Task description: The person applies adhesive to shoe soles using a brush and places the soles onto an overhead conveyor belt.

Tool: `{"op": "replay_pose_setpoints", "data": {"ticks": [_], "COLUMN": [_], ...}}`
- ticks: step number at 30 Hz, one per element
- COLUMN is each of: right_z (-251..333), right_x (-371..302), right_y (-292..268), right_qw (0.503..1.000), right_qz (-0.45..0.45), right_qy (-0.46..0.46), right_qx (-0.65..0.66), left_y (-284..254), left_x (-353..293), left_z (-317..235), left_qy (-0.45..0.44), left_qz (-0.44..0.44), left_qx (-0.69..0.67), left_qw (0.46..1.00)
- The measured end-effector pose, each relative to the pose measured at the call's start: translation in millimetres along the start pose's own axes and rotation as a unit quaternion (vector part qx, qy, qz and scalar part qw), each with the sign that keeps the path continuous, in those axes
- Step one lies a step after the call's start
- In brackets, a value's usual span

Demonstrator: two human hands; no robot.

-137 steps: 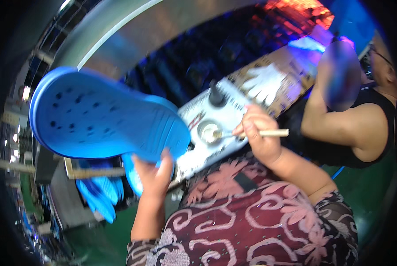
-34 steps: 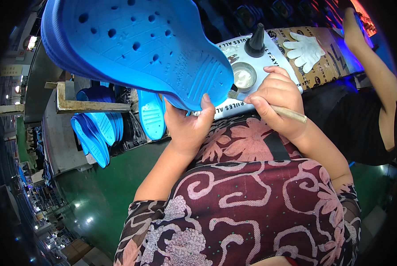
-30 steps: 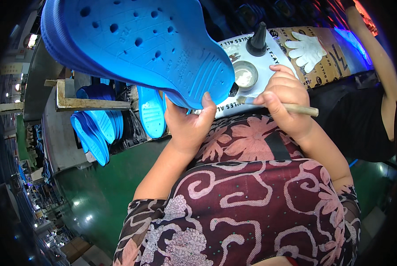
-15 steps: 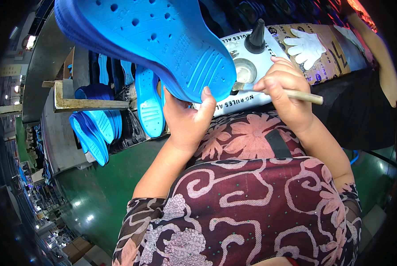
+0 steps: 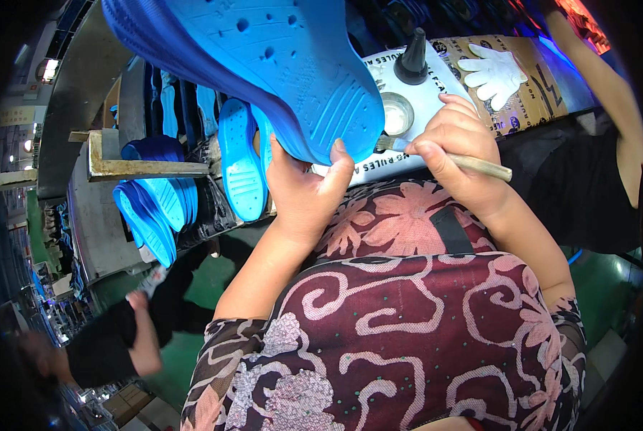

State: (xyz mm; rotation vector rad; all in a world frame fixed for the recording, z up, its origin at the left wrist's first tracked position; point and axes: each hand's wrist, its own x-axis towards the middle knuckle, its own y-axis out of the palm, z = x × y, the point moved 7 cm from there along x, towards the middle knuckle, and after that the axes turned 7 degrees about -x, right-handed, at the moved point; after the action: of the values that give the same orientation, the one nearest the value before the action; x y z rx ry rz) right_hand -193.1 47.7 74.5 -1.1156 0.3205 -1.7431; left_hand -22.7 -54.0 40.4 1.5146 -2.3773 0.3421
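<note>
Hands: left point(image 5: 303, 194) holds one blue clog point(image 5: 264, 65) | right point(image 5: 454, 147) grips one brush point(image 5: 451, 158) | gloves: one white point(image 5: 495, 72)

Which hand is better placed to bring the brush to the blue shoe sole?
Right. The right hand grips the brush, bristles near the blue shoe sole; the left hand holds the sole.

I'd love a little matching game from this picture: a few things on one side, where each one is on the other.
Things:
1. blue clog
2. brush
3. white glove
4. round metal dish

Places:
A. lying flat on the cardboard
B. in the right hand
C. beside the black cone-shaped cap
D. held up by the left hand

Pairs: 1-D, 2-B, 3-A, 4-C
</note>
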Motion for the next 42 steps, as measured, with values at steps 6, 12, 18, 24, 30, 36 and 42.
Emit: {"op": "replay_pose_setpoints", "data": {"ticks": [6, 12, 18, 24, 30, 36, 42], "right_z": [-16.2, -35.0, -59.9, -91.9, -102.5, -114.9, -113.6], "right_x": [-8.0, -25.9, -63.0, -102.1, -116.0, -118.8, -110.0], "right_y": [-19.8, -41.0, -57.0, -88.0, -99.3, -83.5, -55.0], "right_qw": [0.997, 0.987, 0.971, 0.941, 0.927, 0.91, 0.902], "right_qz": [-0.052, -0.132, -0.158, -0.208, -0.251, -0.213, -0.201], "right_qy": [0.057, 0.093, 0.166, 0.256, 0.261, 0.319, 0.336], "right_qx": [0.031, 0.023, 0.064, 0.075, 0.096, 0.156, 0.181], "left_y": [2.2, -3.7, 59.4, 269.1, 406.7, 297.0, 36.4], "left_x": [5.1, 30.5, 41.4, 152.9, 235.6, 148.4, 53.0], "left_z": [-6.6, -55.7, -100.3, -142.3, -203.4, -112.7, 70.5], "left_qy": [0.063, -0.004, -0.259, -0.24, -0.205, -0.211, -0.368], "left_qz": [0.009, 0.015, 0.277, 0.402, 0.335, 0.391, 0.195], "left_qx": [0.031, -0.021, -0.247, -0.332, -0.538, -0.407, -0.039], "left_qw": [0.997, 1.0, 0.892, 0.819, 0.746, 0.798, 0.908]}}
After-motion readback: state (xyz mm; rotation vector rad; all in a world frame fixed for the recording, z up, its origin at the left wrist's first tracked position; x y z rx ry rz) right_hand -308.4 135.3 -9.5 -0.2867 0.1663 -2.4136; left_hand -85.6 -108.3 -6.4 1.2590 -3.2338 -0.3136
